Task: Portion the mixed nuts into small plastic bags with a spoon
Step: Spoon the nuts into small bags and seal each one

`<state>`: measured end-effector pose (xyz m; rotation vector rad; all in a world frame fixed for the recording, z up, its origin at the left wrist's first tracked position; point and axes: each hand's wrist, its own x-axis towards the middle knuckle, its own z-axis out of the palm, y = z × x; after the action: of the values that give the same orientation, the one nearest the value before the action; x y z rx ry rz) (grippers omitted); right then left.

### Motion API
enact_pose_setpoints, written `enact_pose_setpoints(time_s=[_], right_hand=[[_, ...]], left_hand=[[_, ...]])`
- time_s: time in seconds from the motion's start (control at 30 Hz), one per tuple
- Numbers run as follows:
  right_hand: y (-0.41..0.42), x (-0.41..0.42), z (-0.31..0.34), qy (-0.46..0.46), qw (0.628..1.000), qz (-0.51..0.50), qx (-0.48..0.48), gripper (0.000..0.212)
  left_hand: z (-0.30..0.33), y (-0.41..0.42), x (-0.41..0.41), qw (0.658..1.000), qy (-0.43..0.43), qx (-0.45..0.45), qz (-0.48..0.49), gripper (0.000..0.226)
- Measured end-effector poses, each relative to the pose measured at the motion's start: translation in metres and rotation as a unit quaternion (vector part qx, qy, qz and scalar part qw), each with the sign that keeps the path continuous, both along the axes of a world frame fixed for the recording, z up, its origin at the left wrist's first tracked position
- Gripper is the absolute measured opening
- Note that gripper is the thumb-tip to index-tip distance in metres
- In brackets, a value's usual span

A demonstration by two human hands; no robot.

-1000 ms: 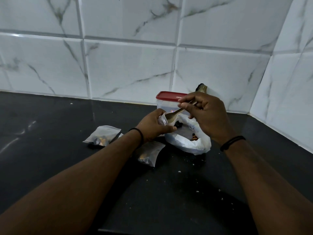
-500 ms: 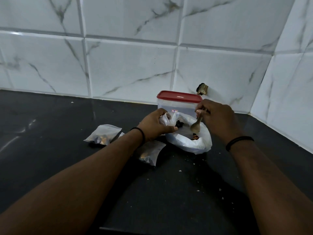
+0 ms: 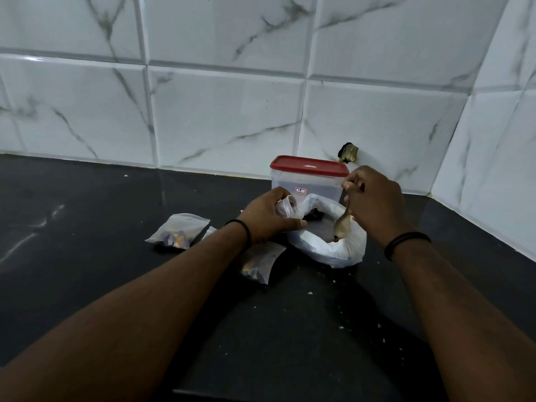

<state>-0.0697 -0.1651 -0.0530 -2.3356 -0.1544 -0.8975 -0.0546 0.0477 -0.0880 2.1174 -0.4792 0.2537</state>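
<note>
**At the counter's back right: spoon lowered into the open nut bag**

Near the back edge of the counter, towards its right corner, lies a white bag with its mouth rolled open; dark nuts show inside. The right hand pinches the handle of a spoon above the bag's right rim, and the bowl hangs down inside the mouth, touching or just above the contents; which cannot be told. The left hand, at the bag's left rim, grips a small clear bag with curled fingers, its opening held beside the white bag. Directly behind stands a clear tub with a red lid, close to the tiled back wall. Two filled small bags lie on the counter: one to the left of the left wrist, one partly under the left forearm. Pale crumbs dot the counter in front of the white bag. A side wall bounds the counter on the right; to the left the dark surface runs wide.
</note>
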Motion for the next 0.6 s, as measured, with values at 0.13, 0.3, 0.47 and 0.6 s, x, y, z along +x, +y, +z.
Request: enact_pose_setpoints(time_s=[0.13,0.3,0.47,0.6], right_hand=[[-0.006,0.009,-0.006,0.074,0.981,-0.04,0.174,0.017],[-0.008,0.006,-0.018,0.185,0.94,-0.016,0.286,0.015],[0.0,0.003,-0.016,0.228,0.924,0.041,0.305,0.009],[-0.001,0.004,-0.015,0.245,0.902,0.02,0.355,0.007]], left_hand=[[0.0,0.0,0.0,1.0,-0.001,0.001,-0.004,0.047],[0.0,0.0,0.0,1.0,-0.004,0.005,-0.005,0.047],[0.0,0.0,0.0,1.0,0.006,-0.001,-0.006,0.048],[0.0,0.0,-0.001,1.0,0.002,-0.004,-0.004,0.047]])
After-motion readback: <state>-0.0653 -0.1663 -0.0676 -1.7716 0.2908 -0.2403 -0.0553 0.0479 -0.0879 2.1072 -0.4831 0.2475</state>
